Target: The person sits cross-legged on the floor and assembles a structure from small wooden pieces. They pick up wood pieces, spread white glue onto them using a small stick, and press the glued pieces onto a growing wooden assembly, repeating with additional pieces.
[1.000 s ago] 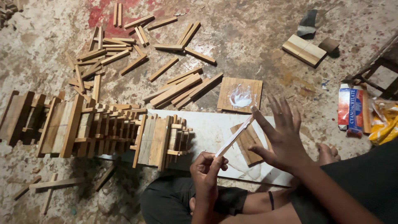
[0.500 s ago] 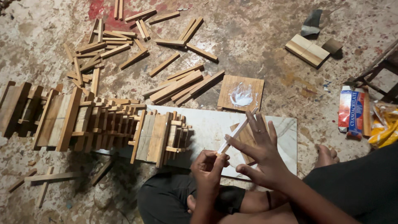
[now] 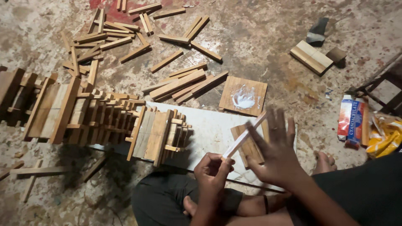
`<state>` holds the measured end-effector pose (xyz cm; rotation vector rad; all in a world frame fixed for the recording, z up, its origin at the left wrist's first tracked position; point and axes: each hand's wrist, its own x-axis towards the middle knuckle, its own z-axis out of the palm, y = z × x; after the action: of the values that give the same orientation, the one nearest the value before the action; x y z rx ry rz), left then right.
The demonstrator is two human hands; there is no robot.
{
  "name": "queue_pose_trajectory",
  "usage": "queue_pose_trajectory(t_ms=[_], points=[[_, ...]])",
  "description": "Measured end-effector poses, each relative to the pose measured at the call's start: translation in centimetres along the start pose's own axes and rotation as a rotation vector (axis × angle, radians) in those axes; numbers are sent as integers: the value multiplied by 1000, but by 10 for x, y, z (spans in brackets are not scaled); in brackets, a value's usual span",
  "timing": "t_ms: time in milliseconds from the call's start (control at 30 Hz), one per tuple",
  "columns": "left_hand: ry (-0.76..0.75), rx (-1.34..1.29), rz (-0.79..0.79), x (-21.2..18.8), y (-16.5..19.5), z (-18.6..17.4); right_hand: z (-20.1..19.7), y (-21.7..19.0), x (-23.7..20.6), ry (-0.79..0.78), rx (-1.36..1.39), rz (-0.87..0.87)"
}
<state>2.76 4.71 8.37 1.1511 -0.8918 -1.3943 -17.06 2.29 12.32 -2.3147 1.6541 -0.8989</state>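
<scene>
You are sitting on the floor (image 3: 268, 54) with your left hand (image 3: 213, 173) pinching the lower end of a thin pale wooden stick (image 3: 244, 136); that grip is closing on the stick between thumb and fingertips. The stick's long axis is running up and to the right, away from your left hand, and its upper end is reaching over toward the small glue-smeared wooden square (image 3: 243, 95). Your right hand (image 3: 276, 152) is hovering just beside the stick's middle with its fingers spreading wide and flat, so its grip is holding nothing; whether the palm is brushing the stick, you cannot tell from here. The right hand is the nearer one to the stick's free upper half, while the left is already carrying its base.

Under both hands the white board (image 3: 209, 129) is lying flat on the floor, and a small wooden piece (image 3: 247, 146) is resting on it, partly hiding behind your right hand. To your left, at the board's near end, the stacked wooden slat structure (image 3: 96, 115) is standing, and loose slats (image 3: 184, 81) are scattering on the floor beyond it.
</scene>
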Motion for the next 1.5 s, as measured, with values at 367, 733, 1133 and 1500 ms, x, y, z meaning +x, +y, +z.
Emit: queue_pose_trajectory(t_ms=[367,733,1133,1500], points=[[140,-84,106,4,9,-18,13,17,3,-9,-186,239],[-147,52,24,1,0,-15,-16,43,3,181,1401,593],[-260,-948,-459,-17,-13,15,-35,29,1,230,1513,545],[-703,-674,-576,-31,-33,19,-24,37,-13,-383,1883,267]])
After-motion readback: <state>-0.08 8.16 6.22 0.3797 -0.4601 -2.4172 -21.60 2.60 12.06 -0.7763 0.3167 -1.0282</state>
